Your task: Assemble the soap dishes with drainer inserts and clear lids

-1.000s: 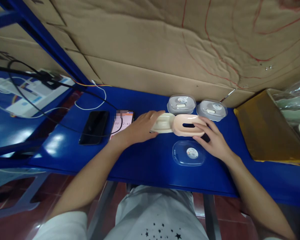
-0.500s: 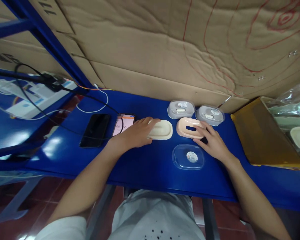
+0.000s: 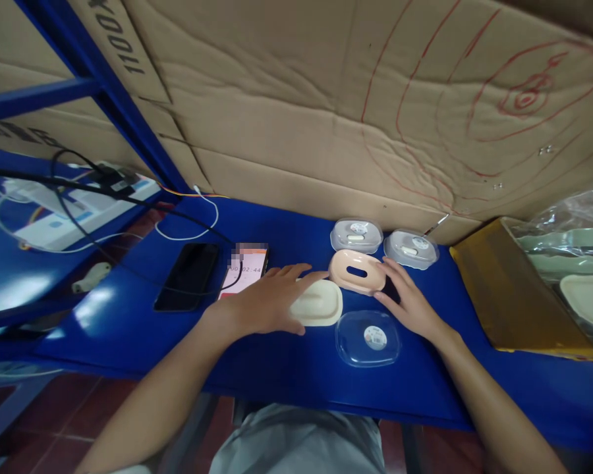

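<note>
My left hand [image 3: 271, 301] is spread around the left end of a cream oval tray [image 3: 321, 304] with a raised middle, which lies on the blue table. Its thumb is by the near edge, and the index finger stretches past the far edge towards a peach oval soap dish [image 3: 343, 280] with a slot in its top. At that dish's right end is my right hand [image 3: 412, 299], thumb and fingers apart and close against the rim; whether they touch it I cannot tell. In front lies a clear plastic lid [image 3: 353, 342] with a round sticker.
Two clear-lidded boxes [image 3: 346, 245] stand behind the soap dish, by the cardboard wall [image 3: 277, 99]. On the left are a black phone [image 3: 188, 276], a phone showing a timer [image 3: 247, 270] and cables. A cardboard carton [image 3: 494, 296] holding green and cream pieces sits at right.
The peach soap dish has shifted left, and my right hand's fingers have come off its top to its right end. The cream tray and my left hand are nearer me. The view has tilted up.
</note>
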{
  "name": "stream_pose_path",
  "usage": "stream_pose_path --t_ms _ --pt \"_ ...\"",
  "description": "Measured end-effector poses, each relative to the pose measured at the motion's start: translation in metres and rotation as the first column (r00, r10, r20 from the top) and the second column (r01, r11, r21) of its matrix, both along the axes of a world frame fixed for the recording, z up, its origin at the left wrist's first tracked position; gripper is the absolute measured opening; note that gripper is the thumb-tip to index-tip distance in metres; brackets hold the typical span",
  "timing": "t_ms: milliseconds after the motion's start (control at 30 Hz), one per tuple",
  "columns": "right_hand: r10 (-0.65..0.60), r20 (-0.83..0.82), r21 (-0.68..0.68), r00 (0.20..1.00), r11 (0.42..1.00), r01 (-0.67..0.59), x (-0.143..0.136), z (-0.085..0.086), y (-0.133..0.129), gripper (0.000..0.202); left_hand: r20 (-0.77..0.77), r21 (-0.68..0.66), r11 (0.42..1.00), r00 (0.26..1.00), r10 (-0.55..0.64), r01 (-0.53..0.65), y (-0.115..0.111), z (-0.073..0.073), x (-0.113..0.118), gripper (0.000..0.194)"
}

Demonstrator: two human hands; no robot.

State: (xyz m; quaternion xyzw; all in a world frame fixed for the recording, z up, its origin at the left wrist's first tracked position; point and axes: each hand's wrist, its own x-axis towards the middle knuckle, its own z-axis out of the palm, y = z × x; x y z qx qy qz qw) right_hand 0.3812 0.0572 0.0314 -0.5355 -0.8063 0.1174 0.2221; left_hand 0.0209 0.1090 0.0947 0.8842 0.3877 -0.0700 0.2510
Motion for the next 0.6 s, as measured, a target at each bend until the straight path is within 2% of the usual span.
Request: stream_pose_path --t_ms 67,167,233,300,400,500,600 --pt "-0.002 0.018 0.060 1.000 0.998 0.000 0.003 0.007 0.012 0.061 0.052 -0.008 1.000 0.998 -0.026 0.026 -0.002 -0.003 0.002 0.113" --pt "0.037 0.089 0.098 0.995 0.994 -0.045 0.002 0.025 0.049 0.056 0.158 0.034 0.997 0.985 -0.075 0.070 -0.004 -0.008 0.010 0.092" --pt "0.067 0.151 0.044 0.986 0.996 -0.074 -0.001 0.039 0.085 0.063 0.224 0.090 0.992 0.968 -0.111 0.093 -0.004 -0.011 0.016 0.078" --pt "0.130 0.178 -0.084 0.975 0.990 -0.117 -0.006 0.050 0.122 0.079 0.265 0.146 0.984 0.954 -0.142 0.105 -0.002 -0.014 0.022 0.070" --pt "0.222 0.159 -0.159 0.962 0.967 -0.197 -0.016 0.056 0.165 0.086 0.307 0.214 0.972 0.937 -0.163 0.099 0.001 -0.020 0.026 0.065" --pt "0.236 0.128 -0.155 0.963 0.964 -0.215 -0.026 0.054 0.181 0.082 0.333 0.287 0.956 0.930 -0.157 0.058 0.001 -0.025 0.028 0.060" --pt "0.194 0.071 -0.122 0.978 0.975 -0.185 -0.030 0.048 0.177 0.075 0.366 0.357 0.933 0.926 -0.091 -0.050 0.005 -0.029 0.031 0.055"
